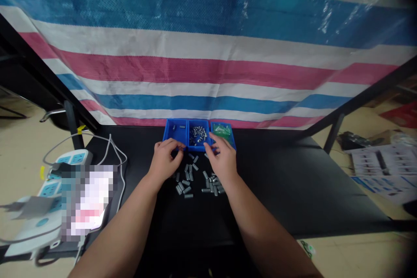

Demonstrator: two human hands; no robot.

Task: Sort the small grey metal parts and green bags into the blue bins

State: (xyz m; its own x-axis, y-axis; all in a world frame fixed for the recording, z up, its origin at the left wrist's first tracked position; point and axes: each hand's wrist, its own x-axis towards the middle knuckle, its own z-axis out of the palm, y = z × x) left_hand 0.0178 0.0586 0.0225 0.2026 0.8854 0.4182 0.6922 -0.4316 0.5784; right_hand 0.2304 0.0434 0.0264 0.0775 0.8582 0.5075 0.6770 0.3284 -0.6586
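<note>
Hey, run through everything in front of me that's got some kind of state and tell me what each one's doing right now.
Left hand: fingers curled, at the left bin
Right hand: fingers spread, at the middle and right bins
Left bin: two small pieces visible
Middle bin: many small metal parts
Right bin: green contents
Metal cylinders: scattered loose
Power strip: plugs in

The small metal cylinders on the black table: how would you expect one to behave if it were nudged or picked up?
The metal cylinders look rounded, so one would probably roll if nudged sideways. Their smooth sheen suggests slippery sides. They appear rigid, probably fairly heavy for their size.
</note>
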